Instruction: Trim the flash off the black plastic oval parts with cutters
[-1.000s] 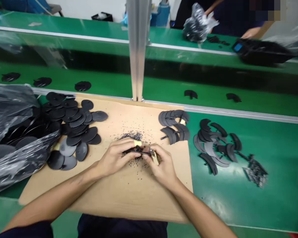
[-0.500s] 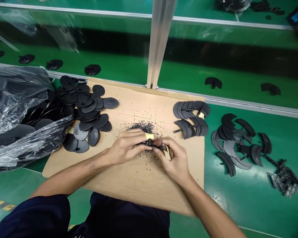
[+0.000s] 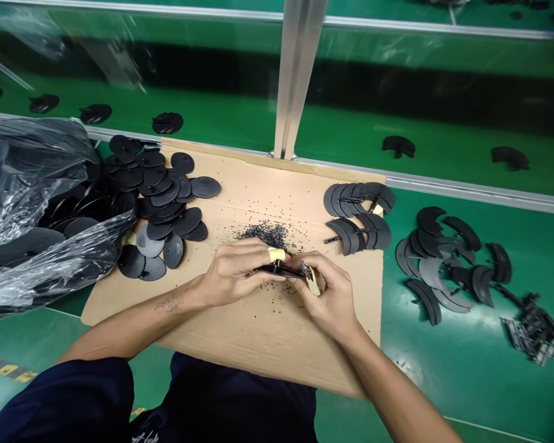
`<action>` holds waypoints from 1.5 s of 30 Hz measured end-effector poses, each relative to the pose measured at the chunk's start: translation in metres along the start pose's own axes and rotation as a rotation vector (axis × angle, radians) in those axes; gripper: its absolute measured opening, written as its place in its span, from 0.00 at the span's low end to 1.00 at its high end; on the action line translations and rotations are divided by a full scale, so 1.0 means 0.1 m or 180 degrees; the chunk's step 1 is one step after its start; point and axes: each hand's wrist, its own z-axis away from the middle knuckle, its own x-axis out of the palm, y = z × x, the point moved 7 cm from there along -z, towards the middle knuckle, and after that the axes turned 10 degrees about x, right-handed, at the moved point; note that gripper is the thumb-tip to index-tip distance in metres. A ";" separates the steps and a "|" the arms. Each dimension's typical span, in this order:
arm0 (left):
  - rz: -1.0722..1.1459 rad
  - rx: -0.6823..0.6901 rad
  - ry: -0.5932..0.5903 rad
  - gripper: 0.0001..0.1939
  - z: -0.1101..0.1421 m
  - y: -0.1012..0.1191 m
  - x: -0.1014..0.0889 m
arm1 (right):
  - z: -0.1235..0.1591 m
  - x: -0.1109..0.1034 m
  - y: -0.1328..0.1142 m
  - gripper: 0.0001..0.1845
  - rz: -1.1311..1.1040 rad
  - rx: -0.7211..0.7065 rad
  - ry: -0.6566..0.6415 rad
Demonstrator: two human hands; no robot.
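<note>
"Taking the cardboard sheet as our landmark, where is the black plastic part?"

"Over the sheet's middle, between the two hands. The left hand pinches it between thumb and fingers, with a yellow finger wrap on one fingertip."

"And the right hand?"

"Its grip is closed round a metal-headed hand tool with a pale yellow handle. Whether the tool's own jaws stand apart, I can't tell."

"Which way does the part lie from that grip?"

"To its left. The visible edge runs roughly side to side across the sheet, dipping slightly toward its right end, where the right fingertips are. The left hand covers the other end. Whether the tool's head touches the part, I can't make out."

"What's around them?"

"A heap of tiny black bits on the sheet, just beyond the hands. Oval black discs overlap at the sheet's far left corner; curved black plates sit in two rows at its far right. More curved pieces lie on the green desk, right of the sheet."
</note>
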 end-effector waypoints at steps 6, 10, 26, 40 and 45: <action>0.0066 0.0059 0.0092 0.11 0.00 0.03 -0.02 | 0.00 0.01 -0.03 0.06 -0.0250 0.0080 -0.0041; 0.0373 -0.0174 -0.0193 0.16 0.02 -0.03 0.04 | -0.01 0.00 0.00 0.08 -0.0445 0.0164 -0.0064; 0.0320 -0.0426 -0.0535 0.09 0.01 -0.21 -0.02 | -0.04 -0.10 -0.03 0.14 0.1381 -0.0752 0.0048; 0.0488 -0.0402 -0.0700 0.09 0.03 -0.21 0.05 | 0.02 -0.11 -0.06 0.14 0.1912 -0.1048 0.0114; 0.0173 -0.0396 -0.0659 0.09 0.01 -0.19 0.01 | -0.03 -0.14 -0.04 0.12 0.2198 -0.1033 0.0313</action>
